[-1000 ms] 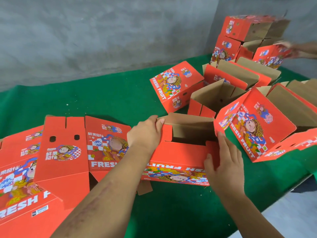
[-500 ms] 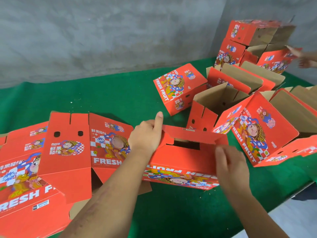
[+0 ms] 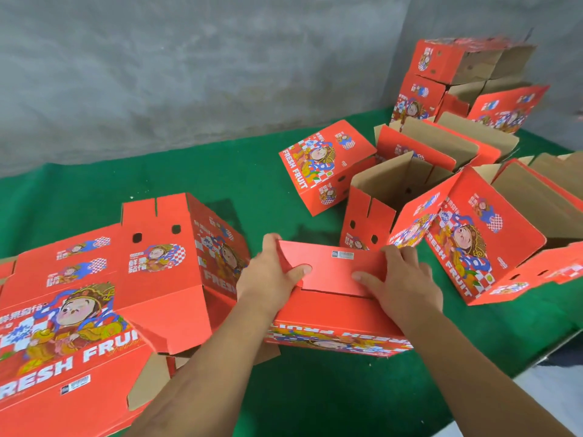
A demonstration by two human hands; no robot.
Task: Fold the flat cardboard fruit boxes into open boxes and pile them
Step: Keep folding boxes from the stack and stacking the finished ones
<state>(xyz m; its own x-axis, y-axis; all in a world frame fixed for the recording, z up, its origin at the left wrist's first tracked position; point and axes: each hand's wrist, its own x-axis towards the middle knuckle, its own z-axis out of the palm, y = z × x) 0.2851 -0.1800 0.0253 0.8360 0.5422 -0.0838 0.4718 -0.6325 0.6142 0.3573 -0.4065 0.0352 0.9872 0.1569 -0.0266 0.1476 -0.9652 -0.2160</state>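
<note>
A red fruit box (image 3: 331, 310) stands upside down in front of me, its bottom flaps folded shut on top. My left hand (image 3: 271, 275) grips the box's left end, fingers round the far edge and thumb pressing the upper flap. My right hand (image 3: 403, 279) holds the right end, its thumb pressing the same flap. Flat unfolded boxes (image 3: 94, 294) lie stacked at the left. Folded open boxes (image 3: 473, 234) lie tipped at the right, and a pile of folded boxes (image 3: 448, 77) stands at the back right.
The green table (image 3: 157, 181) runs back to a grey wall (image 3: 189, 64). One closed box (image 3: 321, 165) lies tilted in the middle. The table's front edge (image 3: 536, 357) cuts across the lower right, with pale floor beyond.
The far bottom flap has come down over the opening and both thumbs now press it flat. The other person's hand at the back right has left the view.
</note>
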